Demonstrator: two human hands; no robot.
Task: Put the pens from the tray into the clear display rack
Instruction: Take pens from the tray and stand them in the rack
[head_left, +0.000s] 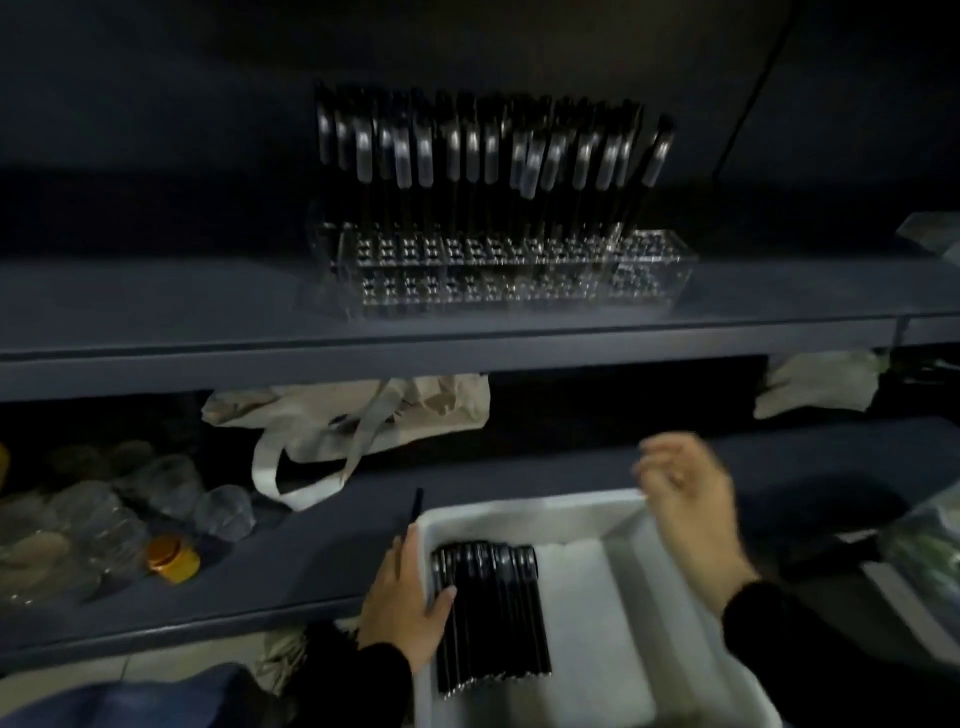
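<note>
White tray (639, 525): black pens (491, 618) lay bunched just right of the left hand (402, 605), whose fingers gripped the tray's rim and one separate pen (410, 525). Right hand (685, 499): blurred, fingers loosely curled, holding nothing. Clear rack (511, 273): shelf above the fingers, back rows filled. Left of the fingers: canvas bag (353, 415), plastic jars (119, 514).

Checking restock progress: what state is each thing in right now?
clear display rack: on upper shelf, back rows filled with upright pens, front holes empty
white tray: part full, black pens lying at its left side
left hand: holds one pen, thumb on the pile
right hand: above tray, blurred, empty
</note>
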